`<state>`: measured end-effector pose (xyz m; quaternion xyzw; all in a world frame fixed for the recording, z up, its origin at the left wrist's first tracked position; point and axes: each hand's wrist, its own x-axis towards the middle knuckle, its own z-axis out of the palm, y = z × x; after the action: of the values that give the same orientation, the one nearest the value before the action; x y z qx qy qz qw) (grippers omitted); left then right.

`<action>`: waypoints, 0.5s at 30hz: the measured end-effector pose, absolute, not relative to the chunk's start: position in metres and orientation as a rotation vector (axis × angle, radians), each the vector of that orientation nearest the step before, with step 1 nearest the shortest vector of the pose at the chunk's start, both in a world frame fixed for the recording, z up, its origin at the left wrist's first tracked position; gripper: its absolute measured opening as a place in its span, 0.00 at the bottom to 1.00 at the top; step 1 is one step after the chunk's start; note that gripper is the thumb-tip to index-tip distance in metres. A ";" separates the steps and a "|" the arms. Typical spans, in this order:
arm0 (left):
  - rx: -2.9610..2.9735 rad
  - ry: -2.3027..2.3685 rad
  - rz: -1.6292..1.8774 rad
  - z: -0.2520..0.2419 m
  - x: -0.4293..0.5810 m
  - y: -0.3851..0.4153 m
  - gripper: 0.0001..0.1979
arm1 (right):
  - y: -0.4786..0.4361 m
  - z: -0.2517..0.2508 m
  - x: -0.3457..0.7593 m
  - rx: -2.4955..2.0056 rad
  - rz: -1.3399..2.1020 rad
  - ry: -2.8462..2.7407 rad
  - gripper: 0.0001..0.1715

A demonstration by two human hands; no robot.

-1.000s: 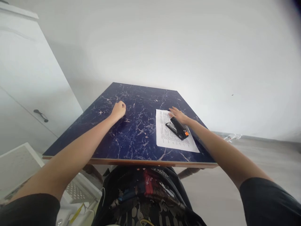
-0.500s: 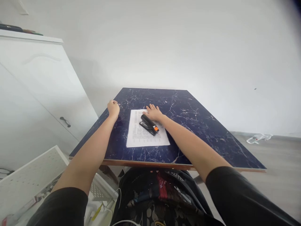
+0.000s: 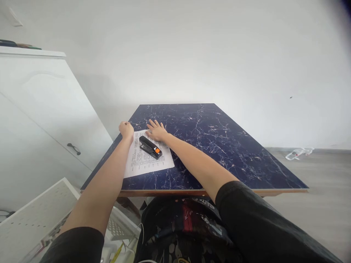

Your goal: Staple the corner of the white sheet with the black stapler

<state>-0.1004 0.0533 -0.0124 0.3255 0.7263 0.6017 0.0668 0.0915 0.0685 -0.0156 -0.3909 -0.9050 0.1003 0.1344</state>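
A printed white paper lies on the dark blue marbled table, slightly turned. On it rests a black stapler with an orange patch near its lower right end. My right hand is spread flat across the paper's top right corner, just above the stapler, and holds nothing. At the paper's upper left edge is my left hand, its fingers curled closed near the left table edge. What those fingers hold, if anything, is hidden.
A white cabinet with a dark handle stands to the left. Below it, at the lower left, is an open white perforated container with items inside. A clear plastic item lies on the floor at the right.
My right hand has moved left, and the paper and stapler have shifted left with it, the paper turning slightly. The paper's left side now reaches my left hand and forearm.
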 end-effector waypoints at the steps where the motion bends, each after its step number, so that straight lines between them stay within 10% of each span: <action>1: 0.977 2.186 1.817 -0.012 -0.101 0.054 0.06 | 0.066 -0.015 0.094 -1.069 0.249 -2.599 0.37; 15: 1.164 2.174 1.803 -0.009 -0.082 0.047 0.09 | 0.032 -0.018 0.114 -0.680 0.201 -2.806 0.27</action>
<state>-0.0822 0.0469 -0.0090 0.3806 0.7110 0.5897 0.0431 0.1136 0.0317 -0.0179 -0.2332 -0.9621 0.0688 0.1233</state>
